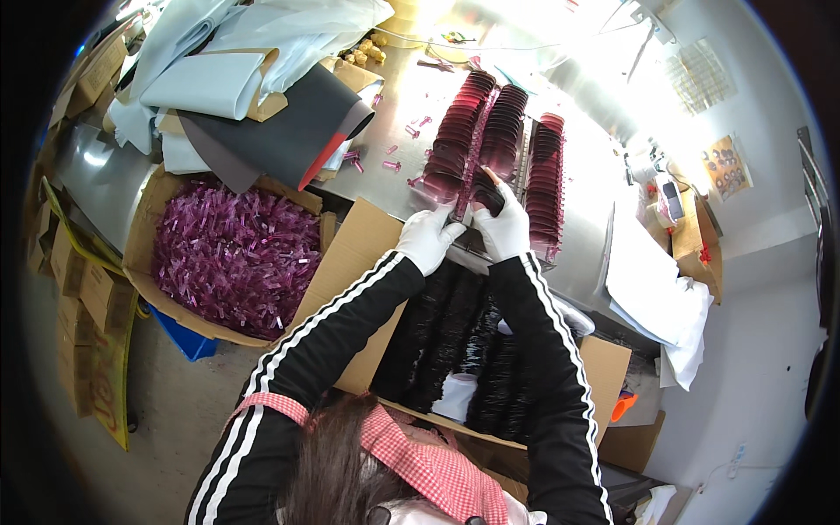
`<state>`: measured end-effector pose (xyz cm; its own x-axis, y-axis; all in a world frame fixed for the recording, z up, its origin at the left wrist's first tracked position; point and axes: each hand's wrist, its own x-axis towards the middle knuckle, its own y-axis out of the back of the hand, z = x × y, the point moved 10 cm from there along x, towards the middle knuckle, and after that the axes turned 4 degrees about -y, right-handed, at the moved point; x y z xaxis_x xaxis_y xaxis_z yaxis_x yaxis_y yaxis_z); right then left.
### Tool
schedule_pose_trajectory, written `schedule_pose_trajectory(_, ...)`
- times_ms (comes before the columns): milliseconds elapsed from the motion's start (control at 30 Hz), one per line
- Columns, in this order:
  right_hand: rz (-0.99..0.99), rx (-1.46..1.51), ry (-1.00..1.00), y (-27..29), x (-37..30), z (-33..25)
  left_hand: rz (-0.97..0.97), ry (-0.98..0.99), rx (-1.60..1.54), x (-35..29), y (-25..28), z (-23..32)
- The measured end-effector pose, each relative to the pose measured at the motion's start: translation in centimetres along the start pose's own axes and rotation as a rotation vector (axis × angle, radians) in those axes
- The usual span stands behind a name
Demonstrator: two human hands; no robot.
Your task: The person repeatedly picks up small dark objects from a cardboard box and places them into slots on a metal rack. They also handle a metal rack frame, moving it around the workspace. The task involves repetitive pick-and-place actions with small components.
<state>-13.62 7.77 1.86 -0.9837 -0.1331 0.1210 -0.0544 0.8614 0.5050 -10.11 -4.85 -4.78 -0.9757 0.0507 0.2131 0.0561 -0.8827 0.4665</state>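
Three rows of round, dark red tinted lenses stand packed on edge on the metal table: a left row [457, 131], a middle row [502, 131] and a right row [548, 175]. Between the left and middle rows runs a pink plastic strip [473, 166]. My left hand [427, 239], white-gloved, is closed with thumb and fingers at the strip's near end. Also gloved, my right hand [505, 229] holds the near end of the middle row, its bare index fingertip resting on a dark lens [486, 194]. My palms hide part of the grip.
Below my hands, an open cardboard box [350, 306] holds rows of black-wrapped items [437, 337]. Left of it stands a carton of pink plastic pieces [236, 254]. Sheets and a dark grey roll [271, 122] overhang the table; white paper [652, 280] lies at right.
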Motion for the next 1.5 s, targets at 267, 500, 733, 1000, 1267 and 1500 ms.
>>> schedule_pose_trajectory(267,0.341,-0.466,0.318,-1.2,-2.5,-3.0,0.048,-0.017,0.018,0.2,-0.5,-0.6)
schedule_pose_trajectory(500,0.365,-0.566,0.581,1.0,-2.5,-7.0,0.106,0.166,0.042,-2.0,1.1,1.9)
schedule_pose_trajectory(733,-0.182,-0.634,0.585,-1.1,-10.1,-12.2,0.079,0.524,-2.076,-5.9,-3.6,7.3)
schedule_pose_trajectory(1000,0.147,-0.127,0.066,8.2,3.5,0.3,-0.034,0.644,-1.358,-5.2,-4.0,7.0)
schedule_pose_trajectory(1267,-0.17,0.075,0.039,1.7,10.5,1.5,0.046,0.053,-0.067,-0.9,-2.7,6.3)
schedule_pose_trajectory(1500,-0.061,-0.296,0.131,0.8,7.7,-1.0,-0.092,-0.08,-0.044,-0.4,-3.3,6.4)
